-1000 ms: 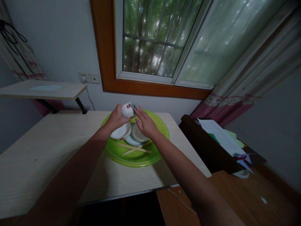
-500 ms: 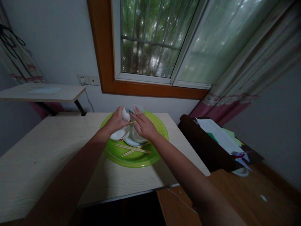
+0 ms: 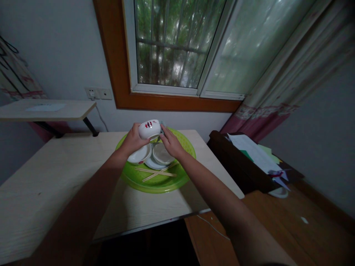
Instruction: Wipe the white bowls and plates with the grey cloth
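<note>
Tilted on its side above the tray is a white bowl point(image 3: 149, 129) with red and dark markings. My left hand point(image 3: 133, 139) is closed around its left side. At the bowl's right side my right hand point(image 3: 172, 142) presses a pale grey-green cloth point(image 3: 162, 125), mostly hidden by the fingers. Below, on the green tray point(image 3: 163, 188), a white bowl point(image 3: 141, 153) stands at left. Beside it a clear or pale bowl point(image 3: 163, 154) rests on a white plate point(image 3: 151, 162). Wooden chopsticks point(image 3: 159, 172) lie crossed in front of them.
The tray rests on a light wooden table point(image 3: 74, 170). A raised shelf point(image 3: 66, 111) stands at the table's back left. Behind is a window point(image 3: 172, 55) with a wooden frame. To the right, papers point(image 3: 252, 151) lie on a dark brown piece of furniture point(image 3: 233, 162).
The bowl in my left hand has turned, so its marked outer side now shows. My right hand has moved with the cloth to the bowl's right side. The view has shifted slightly.
</note>
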A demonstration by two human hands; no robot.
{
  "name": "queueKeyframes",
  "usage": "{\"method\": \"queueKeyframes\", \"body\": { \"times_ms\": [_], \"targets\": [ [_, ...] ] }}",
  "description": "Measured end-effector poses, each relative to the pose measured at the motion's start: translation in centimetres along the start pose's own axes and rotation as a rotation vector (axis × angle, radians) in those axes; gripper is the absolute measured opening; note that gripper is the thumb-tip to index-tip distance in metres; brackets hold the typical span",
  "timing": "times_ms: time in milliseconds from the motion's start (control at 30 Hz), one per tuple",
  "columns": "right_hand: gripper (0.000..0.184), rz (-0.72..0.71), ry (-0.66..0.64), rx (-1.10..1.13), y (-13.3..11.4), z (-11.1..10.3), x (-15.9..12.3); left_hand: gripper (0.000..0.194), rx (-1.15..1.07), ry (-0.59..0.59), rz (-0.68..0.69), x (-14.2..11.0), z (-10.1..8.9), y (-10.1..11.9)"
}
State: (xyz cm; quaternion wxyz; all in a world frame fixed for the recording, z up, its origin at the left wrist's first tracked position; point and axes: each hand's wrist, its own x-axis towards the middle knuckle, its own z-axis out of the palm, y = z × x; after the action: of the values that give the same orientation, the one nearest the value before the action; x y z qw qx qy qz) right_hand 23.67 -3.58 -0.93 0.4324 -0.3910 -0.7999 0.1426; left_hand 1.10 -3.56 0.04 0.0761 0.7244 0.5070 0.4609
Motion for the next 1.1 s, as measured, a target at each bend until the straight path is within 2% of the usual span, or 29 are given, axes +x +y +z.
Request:
{"method": "queueKeyframes", "body": {
  "times_ms": [200, 400, 567, 700, 800, 900, 1100],
  "targets": [
    [0.070, 0.012, 0.027, 0.037, -0.2, 0.4, 0.1, 0.068, 0.005, -0.008, 0.008, 0.2, 0.3, -0.8],
    [0.069, 0.009, 0.019, -0.002, -0.9, 0.2, 0.2, 0.068, 0.034, 0.012, 0.019, 0.4, 0.7, -0.4],
    [0.066, -0.087, -0.016, -0.128, -3.7, -0.4, 0.0, 0.068, 0.025, 0.031, -0.007, 1.0, 0.3, 0.7],
    [0.061, -0.187, -0.013, -0.199, -6.0, -0.4, -0.4, 0.070, 0.007, -0.017, 0.033, 1.1, -1.0, 1.7],
    [0.058, -0.203, -0.019, -0.188, -6.7, -0.4, -0.8, 0.069, 0.030, -0.006, 0.034, 0.5, -2.0, 1.9],
    [0.056, -0.164, -0.049, -0.161, -6.4, -0.7, -1.4, 0.070, 0.058, -0.046, 0.003, -0.8, -2.8, 1.8],
    [0.062, 0.047, -0.055, -0.096, -5.3, -0.6, -2.8, 0.073, 0.073, -0.077, -0.089, -3.2, -3.4, 1.6]
  ]
}}
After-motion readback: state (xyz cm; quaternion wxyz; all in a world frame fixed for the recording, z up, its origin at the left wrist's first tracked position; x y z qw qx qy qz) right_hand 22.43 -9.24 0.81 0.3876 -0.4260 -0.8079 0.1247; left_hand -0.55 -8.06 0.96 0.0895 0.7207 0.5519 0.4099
